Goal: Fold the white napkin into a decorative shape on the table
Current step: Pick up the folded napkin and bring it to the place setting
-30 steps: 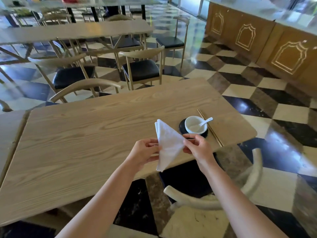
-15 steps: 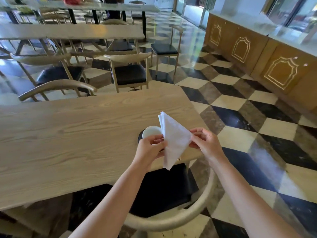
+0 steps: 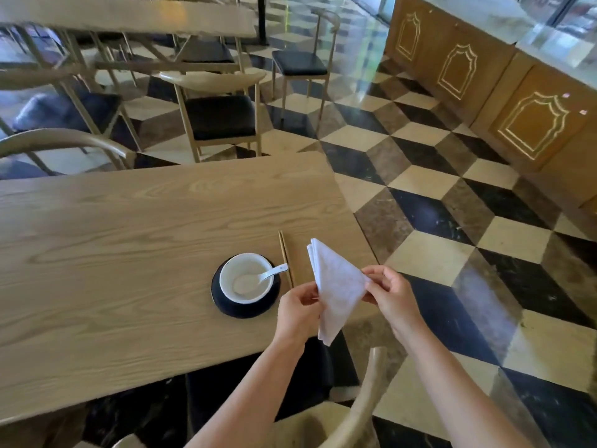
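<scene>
The white napkin (image 3: 336, 286) is folded into a layered diamond shape and held in the air above the near right corner of the wooden table (image 3: 129, 253). My left hand (image 3: 298, 310) pinches its left corner. My right hand (image 3: 389, 294) pinches its right corner. The top point of the napkin stands up and the lower point hangs down past the table edge.
A white bowl with a spoon (image 3: 247, 278) sits on a black saucer (image 3: 245, 307) left of the napkin, with chopsticks (image 3: 286, 257) beside it. A chair back (image 3: 361, 399) curves below my arms. More chairs and tables stand behind, and a wooden counter (image 3: 517, 108) at right.
The view has swung, so the bowl now shows fully to the left of the napkin. Both hands keep their pinch on the napkin, which holds the same folded shape.
</scene>
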A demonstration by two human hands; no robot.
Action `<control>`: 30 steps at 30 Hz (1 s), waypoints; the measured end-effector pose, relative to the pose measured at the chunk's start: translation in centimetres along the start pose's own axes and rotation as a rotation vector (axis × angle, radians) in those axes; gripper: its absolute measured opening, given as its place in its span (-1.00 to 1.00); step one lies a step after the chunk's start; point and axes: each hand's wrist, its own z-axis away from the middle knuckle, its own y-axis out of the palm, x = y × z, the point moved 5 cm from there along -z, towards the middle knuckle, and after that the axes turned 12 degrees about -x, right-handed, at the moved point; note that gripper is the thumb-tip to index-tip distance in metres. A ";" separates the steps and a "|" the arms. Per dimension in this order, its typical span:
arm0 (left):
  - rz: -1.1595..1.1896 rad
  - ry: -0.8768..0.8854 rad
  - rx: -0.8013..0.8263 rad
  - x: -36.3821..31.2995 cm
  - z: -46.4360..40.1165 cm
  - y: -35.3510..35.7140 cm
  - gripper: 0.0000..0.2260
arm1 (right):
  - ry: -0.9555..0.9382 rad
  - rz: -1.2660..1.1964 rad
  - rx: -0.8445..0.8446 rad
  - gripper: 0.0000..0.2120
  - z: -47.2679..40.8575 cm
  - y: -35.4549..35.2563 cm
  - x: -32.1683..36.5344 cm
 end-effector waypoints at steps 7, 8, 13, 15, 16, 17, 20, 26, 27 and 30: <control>-0.118 -0.014 -0.266 2.6 -6.2 4.0 -0.75 | 0.030 0.169 0.161 -0.83 -8.3 2.1 -5.0; -0.136 -0.018 -0.297 3.1 -6.9 4.5 -0.74 | 0.029 0.212 0.185 -0.81 -9.2 2.3 -5.7; -0.222 -0.019 -0.382 5.5 -8.5 6.3 -0.82 | -0.012 0.405 0.273 -0.83 -12.3 3.6 -8.5; -0.249 0.009 -0.410 5.9 -8.8 6.6 -0.81 | -0.048 0.412 0.266 -0.87 -13.0 3.9 -8.8; -0.271 0.028 -0.415 6.0 -8.9 6.9 -0.81 | -0.065 0.420 0.274 -0.89 -13.2 4.1 -8.9; -0.321 0.057 -0.420 6.0 -9.0 7.1 -0.80 | -0.078 0.439 0.288 -0.90 -13.2 4.2 -8.9; -0.594 0.220 -0.449 6.9 -8.7 7.7 -0.57 | -0.402 0.689 0.280 -0.68 -13.2 4.4 -8.5; -1.074 0.598 -0.184 9.7 -5.5 9.9 -0.43 | -1.141 1.066 0.575 -0.50 -12.7 7.5 -9.1; -1.116 0.572 -0.152 10.4 -5.0 9.8 -0.42 | -1.137 1.096 0.621 -0.49 -13.1 7.9 -9.5; -1.240 0.532 -0.108 11.9 -4.4 9.1 -0.40 | -1.133 1.139 0.754 -0.49 -13.8 8.7 -10.4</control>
